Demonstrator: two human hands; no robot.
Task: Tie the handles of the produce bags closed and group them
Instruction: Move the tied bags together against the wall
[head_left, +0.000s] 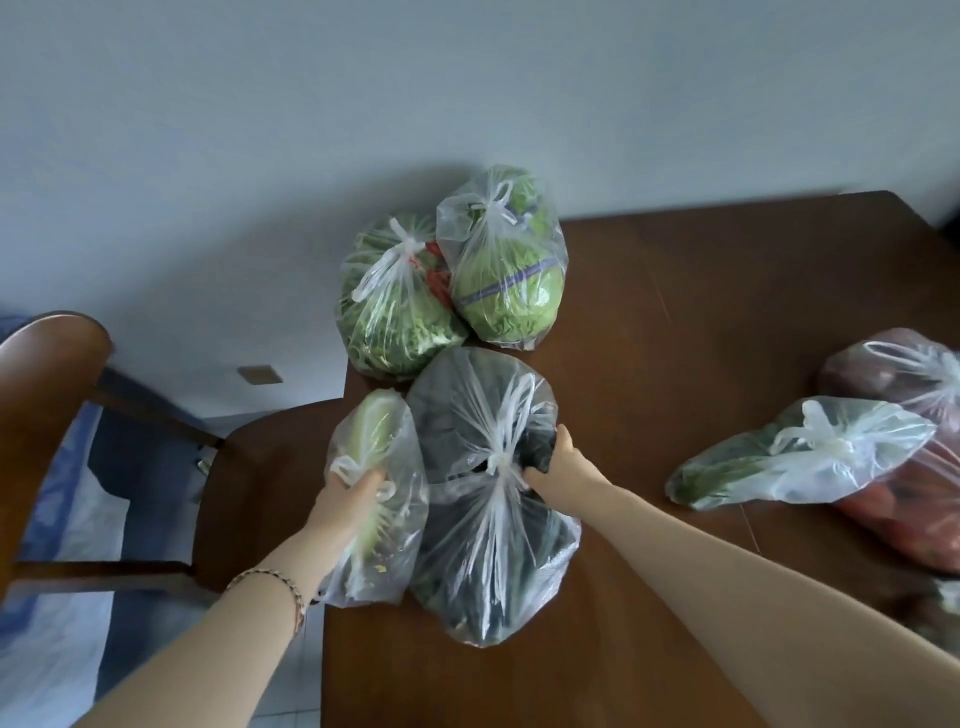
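Note:
Several clear produce bags lie on a brown wooden table (701, 291). Two knotted bags of green leafy vegetables (395, 306) and cabbage (511, 280) stand at the far left corner. In front of them lies a large knotted bag of dark greens (483, 530); my right hand (550, 457) grips it beside its knot. My left hand (358, 493) holds a smaller bag with a pale green vegetable (371, 431) at the table's left edge, touching the dark bag. At the right lie a knotted bag of greens (795, 452) and a bag of reddish produce (914, 467).
A wooden chair (62, 374) stands left of the table, close to its edge. Beyond it are a tiled floor and blue and white fabric (62, 597). A pale wall rises behind the table.

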